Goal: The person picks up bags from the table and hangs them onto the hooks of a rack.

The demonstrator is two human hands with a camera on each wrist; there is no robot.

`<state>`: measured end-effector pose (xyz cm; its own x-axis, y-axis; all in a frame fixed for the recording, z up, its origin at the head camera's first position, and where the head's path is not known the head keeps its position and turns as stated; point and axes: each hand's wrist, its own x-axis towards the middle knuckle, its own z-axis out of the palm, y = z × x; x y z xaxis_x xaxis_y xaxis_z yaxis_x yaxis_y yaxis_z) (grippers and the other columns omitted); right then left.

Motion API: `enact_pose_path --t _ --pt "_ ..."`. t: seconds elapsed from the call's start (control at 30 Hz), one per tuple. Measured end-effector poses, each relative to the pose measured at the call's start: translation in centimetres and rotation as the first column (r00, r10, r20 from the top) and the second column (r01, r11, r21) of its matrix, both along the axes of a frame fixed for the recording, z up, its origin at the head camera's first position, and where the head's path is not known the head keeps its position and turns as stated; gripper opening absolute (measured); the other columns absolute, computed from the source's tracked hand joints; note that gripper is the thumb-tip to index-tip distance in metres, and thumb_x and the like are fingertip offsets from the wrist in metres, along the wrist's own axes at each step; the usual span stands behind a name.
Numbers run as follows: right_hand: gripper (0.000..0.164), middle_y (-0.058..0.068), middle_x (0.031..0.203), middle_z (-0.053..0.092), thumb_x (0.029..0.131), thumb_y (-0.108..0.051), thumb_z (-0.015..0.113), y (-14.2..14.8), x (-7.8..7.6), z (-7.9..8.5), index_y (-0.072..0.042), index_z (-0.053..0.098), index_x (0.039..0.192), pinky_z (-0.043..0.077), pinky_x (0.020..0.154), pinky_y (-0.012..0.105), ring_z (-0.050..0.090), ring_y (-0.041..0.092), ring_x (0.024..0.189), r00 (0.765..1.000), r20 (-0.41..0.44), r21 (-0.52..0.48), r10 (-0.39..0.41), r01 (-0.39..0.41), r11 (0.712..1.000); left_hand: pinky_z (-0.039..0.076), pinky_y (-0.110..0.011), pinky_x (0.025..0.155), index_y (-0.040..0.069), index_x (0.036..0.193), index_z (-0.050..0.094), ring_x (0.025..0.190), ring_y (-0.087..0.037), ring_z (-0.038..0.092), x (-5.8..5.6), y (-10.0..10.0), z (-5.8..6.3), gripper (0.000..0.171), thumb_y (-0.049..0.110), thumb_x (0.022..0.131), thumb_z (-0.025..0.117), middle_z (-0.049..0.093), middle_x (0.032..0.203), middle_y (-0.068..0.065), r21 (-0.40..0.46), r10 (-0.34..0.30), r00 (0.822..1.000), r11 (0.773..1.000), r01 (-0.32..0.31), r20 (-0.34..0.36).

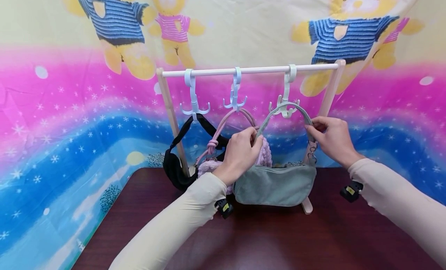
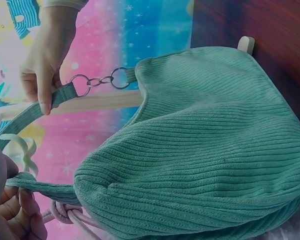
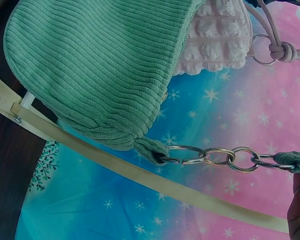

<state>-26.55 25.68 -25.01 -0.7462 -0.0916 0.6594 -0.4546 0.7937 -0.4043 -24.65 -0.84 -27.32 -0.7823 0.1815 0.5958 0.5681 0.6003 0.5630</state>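
Note:
A grey-green corduroy handbag [image 1: 275,185] hangs by its strap from both hands, in front of the rack. My left hand [image 1: 240,154] pinches the strap's left side. On the other side my right hand [image 1: 331,136] pinches the strap close above its metal chain links [image 3: 230,157]. The arched top of the strap [image 1: 286,104] overlaps the pale green hook [image 1: 287,88] in the head view. In the left wrist view the bag's ribbed body [image 2: 205,140] fills the middle, and the right hand [image 2: 47,65] shows at upper left.
A wooden rack [image 1: 216,72] stands on the dark table [image 1: 216,239]. A black bag [image 1: 177,173] hangs from its left blue hook [image 1: 194,96]. A pink bag [image 1: 265,152], partly hidden, hangs from the middle blue hook [image 1: 235,92]. Behind is a printed bear cloth [image 1: 87,154].

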Motion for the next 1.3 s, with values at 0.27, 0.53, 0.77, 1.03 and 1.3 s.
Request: enact_pose_path --t 0.27,0.53,0.77,1.03,1.3 --pt "0.020 0.019 0.086 0.075 0.095 -0.017 0.071 0.1 0.0 -0.1 0.000 0.075 0.107 0.044 0.059 0.009 0.049 -0.020 0.066 1.000 0.007 0.024 0.014 -0.014 1.000 0.036 -0.022 0.049 0.015 0.082 0.058 0.054 -0.010 0.050 -0.1 0.1 0.0 0.026 0.028 0.104 0.056 0.056 0.065 0.002 -0.018 0.002 1.000 1.000 -0.002 -0.006" --pt "0.021 0.020 0.087 0.075 0.096 -0.018 0.070 0.2 -0.1 -0.3 -0.001 0.075 0.107 0.045 0.059 0.009 0.050 -0.021 0.066 1.000 0.021 0.023 0.014 -0.014 1.000 0.036 -0.023 0.048 0.015 0.083 0.058 0.053 -0.011 0.049 -0.1 0.1 -0.2 0.025 0.028 0.104 0.056 0.055 0.065 0.002 -0.021 -0.001 1.000 1.000 0.001 0.004" --pt "0.021 0.019 0.087 0.075 0.096 -0.017 0.070 0.2 0.0 -0.7 -0.001 0.075 0.108 0.045 0.059 0.010 0.050 -0.020 0.066 1.000 0.028 0.027 0.014 -0.015 1.000 0.034 -0.023 0.048 0.015 0.085 0.059 0.052 -0.011 0.047 -0.1 0.3 -0.5 0.023 0.027 0.104 0.057 0.054 0.064 0.002 -0.034 -0.006 1.000 0.999 0.006 0.002" --pt "0.018 0.020 0.086 0.075 0.095 -0.013 0.071 0.3 -0.3 -1.0 0.000 0.076 0.106 0.044 0.058 0.006 0.051 -0.022 0.065 0.999 0.004 0.019 0.037 -0.037 0.999 0.033 -0.022 0.050 0.015 0.082 0.059 0.053 -0.011 0.047 -0.2 0.4 -0.8 0.025 0.027 0.103 0.058 0.053 0.063 0.002 -0.049 0.015 1.000 0.999 -0.016 -0.026" --pt "0.017 0.019 0.085 0.076 0.094 -0.013 0.072 0.2 -0.3 -1.2 -0.001 0.076 0.105 0.044 0.058 0.007 0.050 -0.023 0.065 1.000 0.009 0.024 0.025 -0.025 0.999 0.033 -0.022 0.049 0.015 0.082 0.058 0.053 -0.011 0.047 -0.1 0.4 -1.0 0.025 0.028 0.104 0.057 0.053 0.063 0.002 -0.057 0.011 1.000 0.998 -0.013 -0.023"
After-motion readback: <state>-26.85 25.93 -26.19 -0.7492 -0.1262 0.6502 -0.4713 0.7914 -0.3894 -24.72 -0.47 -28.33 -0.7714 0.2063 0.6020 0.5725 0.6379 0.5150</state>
